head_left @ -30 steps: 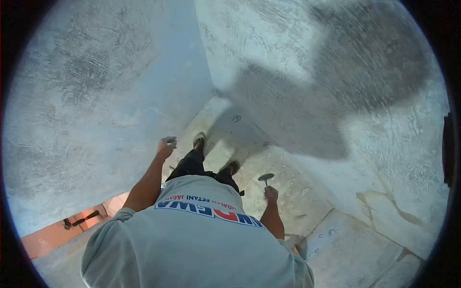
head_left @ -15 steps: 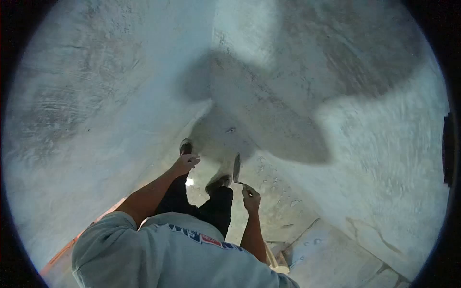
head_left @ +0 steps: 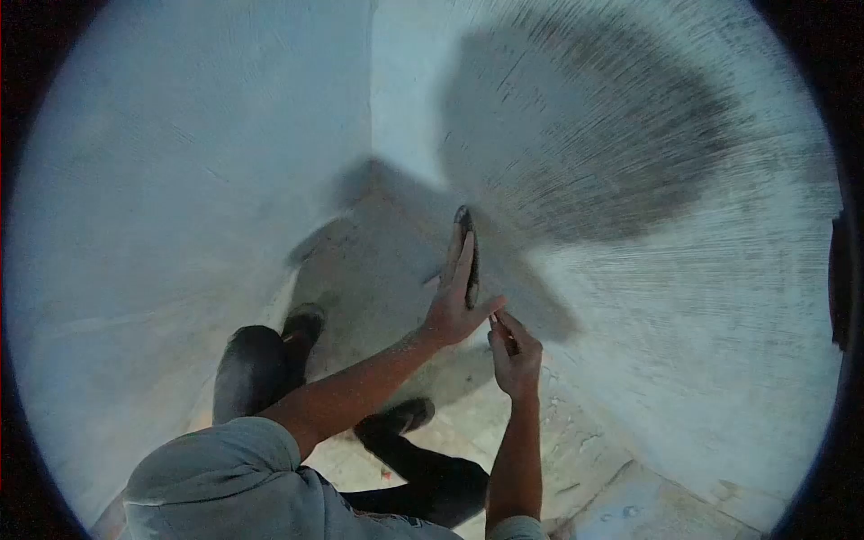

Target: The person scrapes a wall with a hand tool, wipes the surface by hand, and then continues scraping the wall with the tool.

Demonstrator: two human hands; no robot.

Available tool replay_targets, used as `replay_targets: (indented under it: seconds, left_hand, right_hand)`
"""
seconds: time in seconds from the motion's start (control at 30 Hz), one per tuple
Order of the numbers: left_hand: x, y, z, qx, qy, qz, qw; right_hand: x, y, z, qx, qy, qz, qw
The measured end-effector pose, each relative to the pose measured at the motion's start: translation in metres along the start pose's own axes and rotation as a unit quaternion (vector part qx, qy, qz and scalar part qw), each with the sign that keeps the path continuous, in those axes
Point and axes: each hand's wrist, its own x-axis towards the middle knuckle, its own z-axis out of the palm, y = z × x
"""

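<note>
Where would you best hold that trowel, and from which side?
Take the trowel by its handle, probably, from the person's side: the narrow blade points away, and the right hand grips the near end. The left hand lies along the blade.

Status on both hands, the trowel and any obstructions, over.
Right hand gripping trowel handle; left hand laid along blade, fingers extended. Blade at foot of right-hand wall, contact unclear. Shadow across wall; no obstruction seen.

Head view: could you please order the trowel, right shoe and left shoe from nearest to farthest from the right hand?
1. Trowel, in the right hand.
2. Right shoe, left of that hand.
3. Left shoe, farther left.
</note>
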Motion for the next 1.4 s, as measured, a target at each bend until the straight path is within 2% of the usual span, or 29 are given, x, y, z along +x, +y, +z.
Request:
replay_targets:
  seconds: [0.03, 0.1, 0.13, 0.17, 0.23, 0.27, 0.37, 0.4, 0.5, 0.57, 0.63, 0.7, 0.77, 0.83, 0.87, 1.0, 1.1, 1.13, 1.17, 1.23, 1.33, 1.4]
  left_hand:
    - [-0.002, -0.021, 0.021, -0.015, 0.028, 0.016, 0.999]
    - [-0.009, -0.060, 0.053, -0.044, 0.083, 0.054, 0.994]
    - [-0.006, -0.076, 0.047, -0.024, 0.100, 0.068, 0.992]
    - [-0.013, -0.101, 0.049, -0.030, 0.109, 0.086, 0.990]
    - [-0.018, -0.112, 0.068, -0.055, 0.111, 0.099, 0.987]
    - [-0.008, -0.104, 0.081, -0.171, 0.133, 0.062, 0.974]
    - [0.002, -0.077, 0.080, -0.069, 0.133, 0.074, 0.986]
    - [-0.002, -0.076, 0.075, -0.018, 0.134, 0.083, 0.987]
    - [-0.004, -0.100, 0.077, -0.038, 0.083, 0.105, 0.990]
    - [-0.012, -0.123, 0.079, -0.073, 0.076, 0.130, 0.986]
    - [-0.010, -0.125, 0.072, -0.121, 0.076, 0.151, 0.978]
    - [-0.007, -0.115, 0.066, -0.155, 0.097, 0.112, 0.977]
    - [0.015, -0.114, 0.051, -0.090, 0.180, 0.111, 0.973]
    - [0.026, -0.101, 0.040, -0.081, 0.157, 0.066, 0.982]
    - [0.029, -0.094, 0.039, -0.077, 0.146, 0.043, 0.985]
    - [-0.009, -0.102, 0.076, -0.104, 0.075, 0.077, 0.989]
    - [0.013, -0.117, 0.051, -0.081, 0.153, 0.090, 0.981]
    - [0.028, -0.119, 0.037, -0.091, 0.167, 0.063, 0.980]
    - [0.037, -0.124, 0.023, -0.055, 0.153, 0.034, 0.986]
    - [0.030, -0.137, 0.014, -0.108, 0.144, 0.103, 0.978]
    - [0.005, -0.136, 0.036, -0.096, 0.069, 0.103, 0.988]
    - [0.003, -0.131, 0.035, -0.067, 0.051, 0.096, 0.992]
  right_hand:
    - [0.006, 0.015, 0.008, -0.028, 0.010, -0.008, 1.000]
    - [0.011, 0.070, 0.034, -0.034, 0.080, -0.140, 0.986]
    - [0.019, 0.090, 0.056, -0.042, 0.114, -0.200, 0.972]
    - [0.023, 0.103, 0.071, -0.047, 0.112, -0.210, 0.970]
    - [0.017, 0.107, 0.064, -0.064, 0.107, -0.201, 0.972]
    - [0.022, 0.097, 0.049, -0.064, 0.092, -0.148, 0.983]
    - [0.017, 0.093, 0.035, -0.029, 0.124, -0.122, 0.984]
    - [0.021, 0.100, 0.037, -0.047, 0.138, -0.174, 0.974]
    - [0.028, 0.131, 0.054, -0.127, 0.166, -0.207, 0.956]
    - [0.023, 0.156, 0.067, -0.137, 0.154, -0.198, 0.958]
    - [0.029, 0.140, 0.072, -0.169, 0.157, -0.211, 0.950]
    - [0.043, 0.126, 0.070, -0.195, 0.150, -0.230, 0.941]
    - [0.058, 0.088, 0.081, -0.204, 0.144, -0.239, 0.938]
    - [0.062, 0.058, 0.082, -0.195, 0.155, -0.099, 0.963]
    - [0.060, 0.065, 0.077, -0.209, 0.167, -0.099, 0.958]
    - [0.026, 0.126, 0.057, -0.245, 0.178, -0.072, 0.950]
    - [0.061, 0.080, 0.085, -0.234, 0.186, -0.065, 0.952]
    - [0.076, 0.088, 0.099, -0.246, 0.188, -0.081, 0.947]
    - [0.085, 0.087, 0.114, -0.261, 0.184, -0.047, 0.947]
    - [0.075, 0.078, 0.129, -0.233, 0.178, -0.045, 0.955]
    - [0.053, 0.102, 0.111, -0.257, 0.148, -0.064, 0.953]
    - [0.053, 0.105, 0.106, -0.220, 0.128, -0.012, 0.967]
